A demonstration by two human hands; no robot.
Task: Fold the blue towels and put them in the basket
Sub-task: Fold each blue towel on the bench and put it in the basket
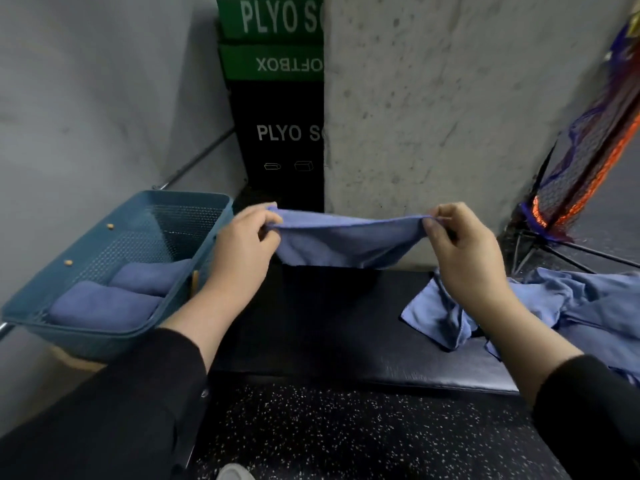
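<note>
Blue towel [346, 240] stretched left-right

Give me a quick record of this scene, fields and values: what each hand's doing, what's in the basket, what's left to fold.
left hand: pinches one corner of the towel
right hand: pinches the other corner
towel: stretched in the air above the bench
basket: two folded towels inside
pile: unfolded towels on the bench, right side

Read "PLYO S…" on the top green box [273, 17]; beneath it, upside-down "…OFTBOX" on the second green box [273, 62]; lowest, "PLYO S…" on the black box [280, 140].
</note>
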